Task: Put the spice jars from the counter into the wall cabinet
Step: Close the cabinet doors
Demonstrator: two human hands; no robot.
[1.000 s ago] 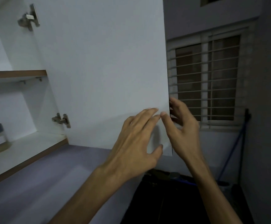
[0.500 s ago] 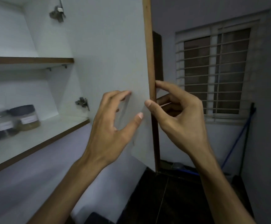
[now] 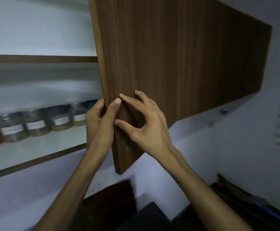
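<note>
The door [image 3: 177, 64] is the biggest thing you've got here, dark wood grain, swung partway across the cabinet [image 3: 35, 30], its free edge right in your fingers. Your left hand [image 3: 99, 124] is wrapped around that edge: the fingers go round behind it to the inner side, and the thumb lies up the outer face. So that hand is holding the door.

Your right hand [image 3: 146, 125] is on the outer face just beside the left thumb. Its fingers are spread and bent, the tips pressing on the wood, the thumb tip touching the face lower down near your left wrist. Nothing is pinched in it, it's just pushing flat-ish against the panel.

Left of your left fingers, on the lower shelf [image 3: 40, 147], the jars [image 3: 35, 127] stand in a row, touching or nearly so. They're glass with dark lids and white labels, and the picture's too blurry to read those. The nearest one sits just behind your left knuckles, partly hidden by them. The far left one holds something orange-red, the others look brownish or greenish.

The upper shelf [image 3: 35, 58] runs above your fingers.
</note>
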